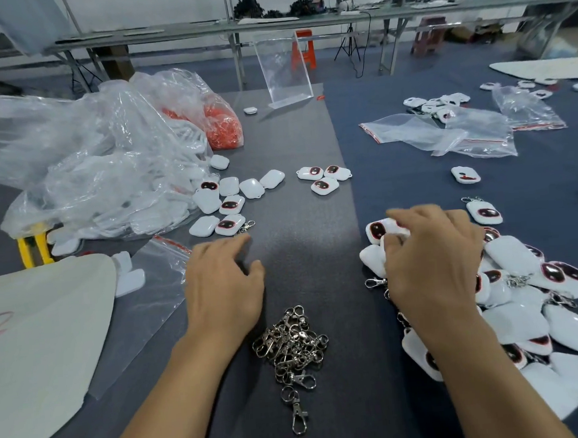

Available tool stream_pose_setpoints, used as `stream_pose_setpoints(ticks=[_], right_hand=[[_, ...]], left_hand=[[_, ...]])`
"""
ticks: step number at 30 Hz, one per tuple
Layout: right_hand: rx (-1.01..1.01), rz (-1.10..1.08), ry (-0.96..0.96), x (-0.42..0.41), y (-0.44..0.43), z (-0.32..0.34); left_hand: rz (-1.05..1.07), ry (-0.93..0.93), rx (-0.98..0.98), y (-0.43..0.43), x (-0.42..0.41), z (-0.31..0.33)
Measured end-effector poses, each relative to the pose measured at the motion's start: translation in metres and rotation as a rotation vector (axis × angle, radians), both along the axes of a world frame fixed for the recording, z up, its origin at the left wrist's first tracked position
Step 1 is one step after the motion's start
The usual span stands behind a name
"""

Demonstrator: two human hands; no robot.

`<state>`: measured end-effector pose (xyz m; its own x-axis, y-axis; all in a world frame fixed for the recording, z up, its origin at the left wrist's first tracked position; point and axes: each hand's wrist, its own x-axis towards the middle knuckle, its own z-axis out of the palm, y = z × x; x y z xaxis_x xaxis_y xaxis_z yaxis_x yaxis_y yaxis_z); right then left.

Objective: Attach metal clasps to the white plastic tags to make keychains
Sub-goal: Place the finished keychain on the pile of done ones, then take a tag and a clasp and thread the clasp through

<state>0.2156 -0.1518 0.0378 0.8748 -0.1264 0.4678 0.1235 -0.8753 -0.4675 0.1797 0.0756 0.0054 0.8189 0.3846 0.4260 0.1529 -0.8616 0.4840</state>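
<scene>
White plastic tags fill the big clear bag far left and heap up near right. My right hand sits on the heap's left edge, fingers curled over a tag. It's blurred, so I can't tell if it grips. My left hand rests on the grey mat, fingers loose and apart, holding nothing. Metal clasps lie piled near, between my forearms.
</scene>
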Motion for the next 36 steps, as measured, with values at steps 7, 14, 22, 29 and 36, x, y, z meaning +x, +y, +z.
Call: stream_pose_setpoints(ticks=[7,14,22,29,36], right_hand=[[-0.031,0.545,0.003,-0.042,0.067,-0.008],[-0.015,0.722,0.277,-0.041,0.079,-0.025],[0.237,0.592,0.319,-0.032,0.073,-0.027],[1.032,0.57,0.522,-0.029,0.073,-0.019],[1.278,0.482,0.574,-0.018,0.053,-0.016]], left_hand=[[-0.032,0.178,-0.022,0.009,0.019,-0.008],[-0.089,0.187,0.093,0.023,0.037,-0.007],[-0.032,-0.046,-0.093,0.021,0.025,-0.004],[-0.218,-0.343,-0.659,-0.015,-0.003,0.015],[-0.396,0.0,-0.513,-0.02,-0.014,0.02]])
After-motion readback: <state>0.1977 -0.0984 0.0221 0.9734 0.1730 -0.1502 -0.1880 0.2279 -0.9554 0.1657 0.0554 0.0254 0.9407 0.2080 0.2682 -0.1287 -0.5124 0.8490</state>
